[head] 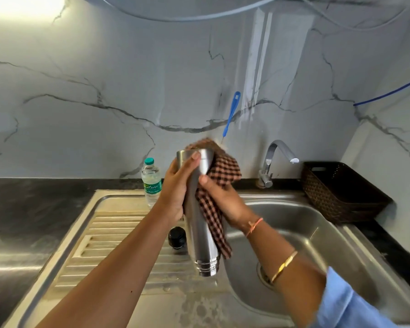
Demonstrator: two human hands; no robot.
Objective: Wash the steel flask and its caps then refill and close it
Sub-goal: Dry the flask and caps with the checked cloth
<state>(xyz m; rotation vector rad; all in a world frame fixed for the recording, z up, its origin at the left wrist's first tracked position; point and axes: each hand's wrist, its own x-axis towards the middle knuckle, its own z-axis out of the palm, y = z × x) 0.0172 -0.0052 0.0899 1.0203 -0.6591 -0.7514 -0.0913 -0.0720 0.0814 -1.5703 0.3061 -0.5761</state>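
Note:
The steel flask (200,237) is held upside down above the sink's edge, its threaded neck pointing down and no cap on it. My left hand (176,188) grips the flask near its base, fingers curled round it. My right hand (223,200) presses a brown checked cloth (219,171) against the flask's side; the cloth wraps round the base and hangs down behind the body. A black cap (176,237) stands on the ribbed draining board, partly hidden behind the flask.
A small plastic water bottle (152,183) stands at the back of the draining board (109,237). The sink basin (301,230) lies to the right, with a tap (273,159) behind it. A dark woven basket (341,192) sits at the right. A blue brush (231,114) hangs on the wall.

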